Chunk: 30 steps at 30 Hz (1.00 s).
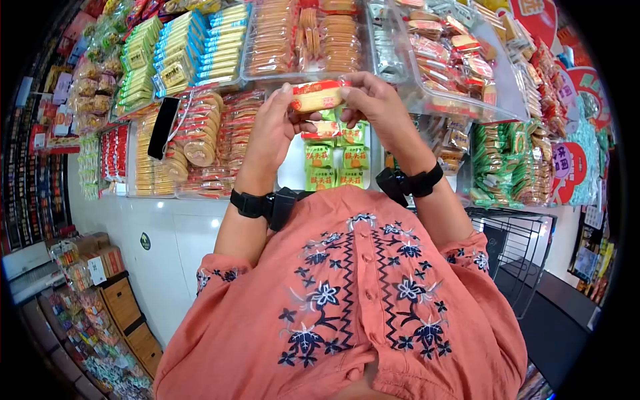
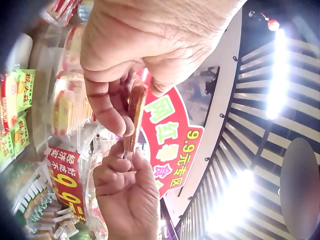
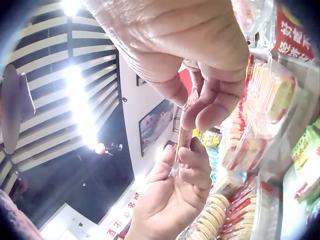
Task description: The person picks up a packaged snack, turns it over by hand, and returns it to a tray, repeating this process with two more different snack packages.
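Observation:
Up in front of my chest, both hands hold one small snack packet [image 1: 316, 97] in red and cream-yellow film. My left hand [image 1: 272, 121] pinches its left end between thumb and fingers. The other end is pinched by my right hand [image 1: 381, 112]. In the left wrist view the packet [image 2: 136, 107] appears edge-on, thin, with clear crimped film. The right wrist view also gives its narrow side [image 3: 184, 139] between the two sets of fingers. Below the hands lie green packets [image 1: 337, 159] in a white tray, with a red and cream one behind them.
Clear bins of wrapped biscuits [image 1: 273, 40] rise behind the hands. Stacked round biscuits [image 1: 199, 137] stand at left, green packets [image 1: 503, 157] at right. A black wire cart [image 1: 517, 233] is by my right side. A red price sign [image 2: 67, 177] hangs on the display.

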Each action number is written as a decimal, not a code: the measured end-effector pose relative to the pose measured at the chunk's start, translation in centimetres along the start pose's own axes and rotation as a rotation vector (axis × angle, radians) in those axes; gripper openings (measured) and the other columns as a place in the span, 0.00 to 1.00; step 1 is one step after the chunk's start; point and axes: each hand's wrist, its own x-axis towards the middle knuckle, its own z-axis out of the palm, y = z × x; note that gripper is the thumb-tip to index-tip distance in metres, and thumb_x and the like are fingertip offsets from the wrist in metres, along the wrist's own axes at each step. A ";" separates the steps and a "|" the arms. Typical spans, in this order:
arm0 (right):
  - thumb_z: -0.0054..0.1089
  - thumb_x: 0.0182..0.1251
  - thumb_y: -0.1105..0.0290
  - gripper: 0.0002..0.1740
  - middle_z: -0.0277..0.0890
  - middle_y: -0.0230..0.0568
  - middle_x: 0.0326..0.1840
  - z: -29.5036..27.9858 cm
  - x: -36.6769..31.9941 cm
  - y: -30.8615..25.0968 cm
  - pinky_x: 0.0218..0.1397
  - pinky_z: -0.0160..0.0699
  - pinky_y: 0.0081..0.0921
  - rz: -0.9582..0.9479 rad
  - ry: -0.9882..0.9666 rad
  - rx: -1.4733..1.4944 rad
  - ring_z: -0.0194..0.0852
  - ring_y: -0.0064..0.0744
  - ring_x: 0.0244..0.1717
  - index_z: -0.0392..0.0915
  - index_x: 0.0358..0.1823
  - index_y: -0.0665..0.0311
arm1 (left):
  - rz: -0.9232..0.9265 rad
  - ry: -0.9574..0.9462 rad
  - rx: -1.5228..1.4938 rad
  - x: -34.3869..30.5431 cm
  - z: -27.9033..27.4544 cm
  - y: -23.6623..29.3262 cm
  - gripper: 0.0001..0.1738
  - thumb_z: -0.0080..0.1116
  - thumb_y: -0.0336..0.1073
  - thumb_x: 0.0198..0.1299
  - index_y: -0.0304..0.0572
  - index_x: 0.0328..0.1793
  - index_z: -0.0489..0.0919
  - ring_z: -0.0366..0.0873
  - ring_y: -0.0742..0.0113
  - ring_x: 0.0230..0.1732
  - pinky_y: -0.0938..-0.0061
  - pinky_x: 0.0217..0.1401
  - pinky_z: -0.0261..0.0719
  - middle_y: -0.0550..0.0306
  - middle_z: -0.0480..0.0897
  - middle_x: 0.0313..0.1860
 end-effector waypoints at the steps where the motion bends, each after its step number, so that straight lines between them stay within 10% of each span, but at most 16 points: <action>1: 0.61 0.71 0.64 0.22 0.80 0.38 0.37 0.0 0.1 0.2 0.33 0.80 0.21 -0.009 0.007 0.022 0.81 0.23 0.31 0.71 0.59 0.72 | 0.000 0.005 0.001 0.1 -0.2 -0.1 0.23 0.43 0.48 0.79 0.34 0.59 0.77 0.85 0.65 0.42 0.72 0.39 0.84 0.51 0.85 0.47; 30: 0.62 0.72 0.63 0.21 0.80 0.42 0.46 1.3 0.7 2.5 0.41 0.88 0.26 0.123 -0.084 0.054 0.86 0.31 0.42 0.70 0.56 0.70 | 0.093 0.060 0.167 1.6 -0.7 -1.6 0.18 0.58 0.36 0.72 0.40 0.64 0.75 0.81 0.71 0.50 0.71 0.55 0.80 0.59 0.83 0.54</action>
